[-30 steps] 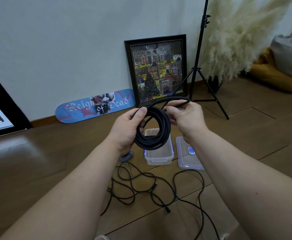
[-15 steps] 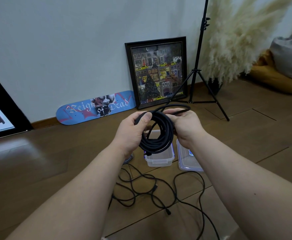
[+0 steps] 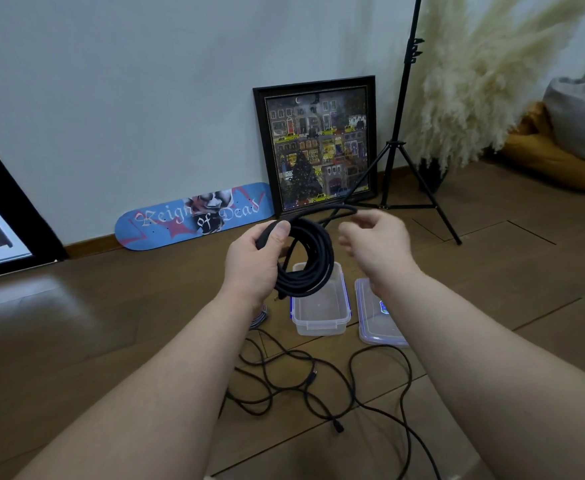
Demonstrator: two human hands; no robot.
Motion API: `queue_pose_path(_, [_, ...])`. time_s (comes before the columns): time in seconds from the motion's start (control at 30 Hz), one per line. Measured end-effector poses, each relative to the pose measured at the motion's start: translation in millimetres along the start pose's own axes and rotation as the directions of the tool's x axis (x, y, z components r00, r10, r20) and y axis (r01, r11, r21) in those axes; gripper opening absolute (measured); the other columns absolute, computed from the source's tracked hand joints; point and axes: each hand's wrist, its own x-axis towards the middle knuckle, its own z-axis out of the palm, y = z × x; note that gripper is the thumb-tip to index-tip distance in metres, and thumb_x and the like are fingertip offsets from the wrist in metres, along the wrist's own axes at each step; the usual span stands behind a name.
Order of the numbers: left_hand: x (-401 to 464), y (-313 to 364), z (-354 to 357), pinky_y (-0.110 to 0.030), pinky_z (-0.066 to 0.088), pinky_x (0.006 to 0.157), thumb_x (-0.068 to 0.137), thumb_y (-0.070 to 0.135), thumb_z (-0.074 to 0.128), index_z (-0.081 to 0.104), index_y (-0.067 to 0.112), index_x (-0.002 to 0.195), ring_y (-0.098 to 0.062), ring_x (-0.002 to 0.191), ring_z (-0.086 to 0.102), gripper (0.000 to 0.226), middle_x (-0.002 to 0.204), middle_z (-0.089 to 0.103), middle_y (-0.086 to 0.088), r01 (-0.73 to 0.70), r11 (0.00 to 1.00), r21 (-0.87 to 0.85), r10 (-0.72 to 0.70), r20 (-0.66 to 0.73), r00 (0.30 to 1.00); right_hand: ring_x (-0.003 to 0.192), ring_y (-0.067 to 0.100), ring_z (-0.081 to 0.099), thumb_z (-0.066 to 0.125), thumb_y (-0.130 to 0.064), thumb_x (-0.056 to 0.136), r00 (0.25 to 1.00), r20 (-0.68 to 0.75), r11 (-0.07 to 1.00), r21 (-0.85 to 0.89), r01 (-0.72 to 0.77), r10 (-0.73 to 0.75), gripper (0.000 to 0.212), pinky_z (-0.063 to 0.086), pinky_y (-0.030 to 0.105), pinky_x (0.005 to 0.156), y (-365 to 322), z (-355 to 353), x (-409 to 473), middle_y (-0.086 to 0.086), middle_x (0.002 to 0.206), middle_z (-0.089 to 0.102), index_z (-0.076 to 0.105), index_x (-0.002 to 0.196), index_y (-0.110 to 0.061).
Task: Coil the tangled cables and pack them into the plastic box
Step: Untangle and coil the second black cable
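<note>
- Brown wooden plank floor (image 3: 93, 341) carries everything; a framed street-scene painting (image 3: 315, 145) and a blue printed skateboard deck (image 3: 194, 216) lean on the far wall
- Clear rectangular plastic box (image 3: 320, 311) sits open at centre, its clear lid (image 3: 376, 317) lying just to its right
- Loose tangled black cables (image 3: 284, 386) sprawl on the floor near the box
- Coiled black cable (image 3: 310, 261) hangs above the box, gripped by the left hand (image 3: 256, 263), thumb over the loops
- Right hand (image 3: 377, 244), motion-blurred, is beside the coil with relaxed fingers, seemingly holding nothing
</note>
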Motion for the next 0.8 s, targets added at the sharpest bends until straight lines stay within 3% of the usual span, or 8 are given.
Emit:
queue_pose_path(0.07, [2.2,2.1,-1.7,-0.036,0.054,0.077,0.095,0.034,0.06,0.07,0.026,0.096,-0.014,0.087,0.07,0.013,0.087,0.072,0.009,-0.007,0.999,-0.042,0.005,-0.044,0.999,0.065,-0.004,0.053,0.066,-0.018,0.088,0.95,-0.047,0.931,-0.224,0.29,-0.308,0.009,0.042,0.009,0.063,-6.6,-1.6,-8.1,-0.009,0.074,0.06,0.064,0.097,-0.021])
queue_pose_path(0.13, [2.8,5.0,-0.5,-0.031,0.053,0.071,0.095,0.034,0.059,0.07,0.026,0.096,-0.009,0.079,0.068,0.013,0.077,0.068,0.011,-0.007,0.995,-0.1,-0.002,-0.083,0.997,0.06,-0.002,0.05,0.071,-0.02,0.086,0.889,0.011,0.856,-0.268,0.443,-0.457,0.015,0.039,0.009,0.058,-9.0,0.3,-16.2,-0.009,0.067,0.056,0.058,0.093,-0.024])
queue_pose_path(0.27, [1.7,4.5,1.9,-0.037,0.055,0.08,0.094,0.033,0.062,0.071,0.025,0.094,-0.009,0.081,0.067,0.012,0.086,0.072,0.008,-0.036,0.995,-0.095,0.025,-0.116,0.993,0.059,0.002,0.05,0.076,-0.024,0.082,0.864,-0.085,0.852,-0.238,0.466,-0.496,0.032,0.042,0.017,0.06,-11.1,3.8,-23.2,-0.008,0.069,0.055,0.046,0.091,-0.019])
queue_pose_path(0.37, [0.9,4.8,1.0,-0.031,0.053,0.074,0.094,0.032,0.062,0.071,0.022,0.097,-0.008,0.076,0.066,0.013,0.079,0.07,0.009,-0.03,0.991,-0.132,0.012,-0.134,0.991,0.062,0.001,0.05,0.075,-0.019,0.083,0.843,0.165,0.775,-0.335,0.536,-0.512,0.02,0.039,0.015,0.06,-9.7,10.1,-26.4,-0.011,0.07,0.053,0.055,0.081,-0.018])
queue_pose_path(0.43, [0.6,7.2,2.0,-0.029,0.052,0.071,0.094,0.03,0.062,0.069,0.018,0.097,-0.008,0.071,0.066,0.014,0.074,0.069,0.008,-0.005,0.978,-0.208,-0.02,-0.12,0.993,0.068,0.0,0.052,0.073,-0.013,0.084,0.822,0.284,0.744,-0.352,0.568,-0.494,0.009,0.04,0.012,0.066,-5.6,12.1,-24.0,-0.014,0.077,0.053,0.066,0.085,-0.018])
queue_pose_path(0.6, [-0.6,13.1,6.2,-0.023,0.05,0.063,0.097,0.023,0.058,0.057,0.012,0.094,-0.006,0.058,0.058,0.011,0.055,0.06,0.011,0.028,0.947,-0.321,-0.046,-0.05,0.998,0.077,0.002,0.047,0.077,-0.024,0.082,0.83,0.278,0.734,-0.388,0.557,-0.483,0.012,0.036,0.007,0.068,-5.9,13.9,-17.5,-0.01,0.085,0.047,0.076,0.091,-0.017])
queue_pose_path(0.73, [-2.7,15.1,10.9,-0.035,0.054,0.081,0.092,0.022,0.063,0.052,0.009,0.106,-0.012,0.073,0.06,0.022,0.062,0.062,0.011,0.016,0.94,-0.342,-0.008,0.025,1.0,0.073,0.001,0.04,0.081,-0.033,0.077,0.852,0.224,0.741,-0.422,0.522,-0.473,0.025,0.034,0.004,0.063,-3.3,18.2,-17.1,-0.012,0.081,0.032,0.076,0.085,-0.01])
queue_pose_path(0.8, [-4.0,16.1,12.2,-0.041,0.053,0.088,0.089,0.024,0.065,0.049,0.006,0.114,-0.013,0.075,0.062,0.034,0.063,0.063,0.01,0.006,0.945,-0.328,0.009,0.047,0.999,0.073,0.006,0.038,0.079,-0.035,0.078,0.858,0.207,0.727,-0.46,0.509,-0.469,0.027,0.032,0.008,0.061,-3.5,18.6,-17.1,-0.011,0.081,0.029,0.076,0.085,-0.009])
